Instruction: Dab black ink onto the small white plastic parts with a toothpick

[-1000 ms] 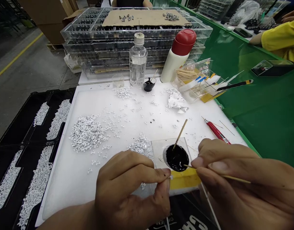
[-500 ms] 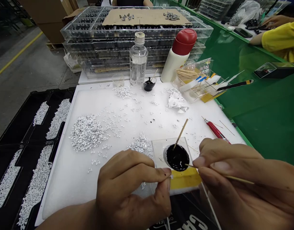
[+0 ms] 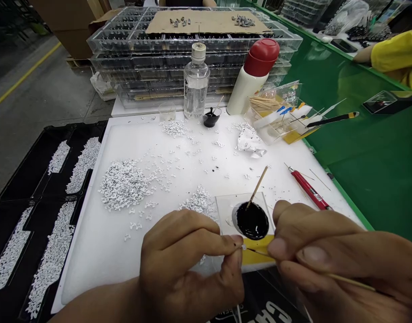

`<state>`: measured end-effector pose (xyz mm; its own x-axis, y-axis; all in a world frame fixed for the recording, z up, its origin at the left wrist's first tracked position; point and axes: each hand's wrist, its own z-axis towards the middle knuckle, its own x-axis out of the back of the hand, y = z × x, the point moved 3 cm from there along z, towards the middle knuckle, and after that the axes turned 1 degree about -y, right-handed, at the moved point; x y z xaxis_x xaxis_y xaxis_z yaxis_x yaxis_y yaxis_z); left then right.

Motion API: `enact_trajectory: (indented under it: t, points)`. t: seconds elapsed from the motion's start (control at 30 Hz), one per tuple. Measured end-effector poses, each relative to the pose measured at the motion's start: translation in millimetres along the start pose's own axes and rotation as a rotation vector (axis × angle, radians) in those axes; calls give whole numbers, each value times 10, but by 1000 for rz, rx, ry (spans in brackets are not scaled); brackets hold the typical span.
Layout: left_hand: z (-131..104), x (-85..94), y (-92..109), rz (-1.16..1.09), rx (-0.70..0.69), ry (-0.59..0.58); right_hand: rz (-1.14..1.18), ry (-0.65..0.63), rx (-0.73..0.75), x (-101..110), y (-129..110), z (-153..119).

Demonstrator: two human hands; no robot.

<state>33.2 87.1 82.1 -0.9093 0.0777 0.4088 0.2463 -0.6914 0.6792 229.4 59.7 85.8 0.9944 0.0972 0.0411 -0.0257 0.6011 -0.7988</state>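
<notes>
Between thumb and forefinger, my left hand (image 3: 192,255) pinches a tiny white piece (image 3: 244,247), mostly hidden by the fingertips. My right hand (image 3: 336,255) grips a thin wooden toothpick (image 3: 259,252); its dark tip is at the white piece, touching or nearly so. Just beyond both hands a round cup of black paint (image 3: 253,222) stands on a clear plate with a yellow strip (image 3: 256,255). Another wooden stick (image 3: 258,186) leans in the paint. Behind my left hand lies a small heap of white pieces (image 3: 199,202).
A larger heap of white pieces (image 3: 123,186) covers the left of the white board (image 3: 91,251). A red pen (image 3: 310,188) lies at right. Further back stand a clear bottle (image 3: 196,87), a red-capped flask (image 3: 251,76), a small black-paint cup (image 3: 210,119) and stacked clear trays (image 3: 141,67).
The toothpick tip has moved from the rim of the paint cup down and left to the white piece. My left hand keeps its pinch. The view has shifted slightly.
</notes>
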Motion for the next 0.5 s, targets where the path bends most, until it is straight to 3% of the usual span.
enact_trajectory:
  t: [0.1,0.27,0.5]
  points:
    - [0,-7,-2,2,2,-13,-32,-2,-9,-8,-12,-29]
    - [-15,17,32,-3,1,-11,-162,68,-161,-8,13,-143]
    - [-4,14,11,-4,3,-20,-152,30,-113,10,-9,-152]
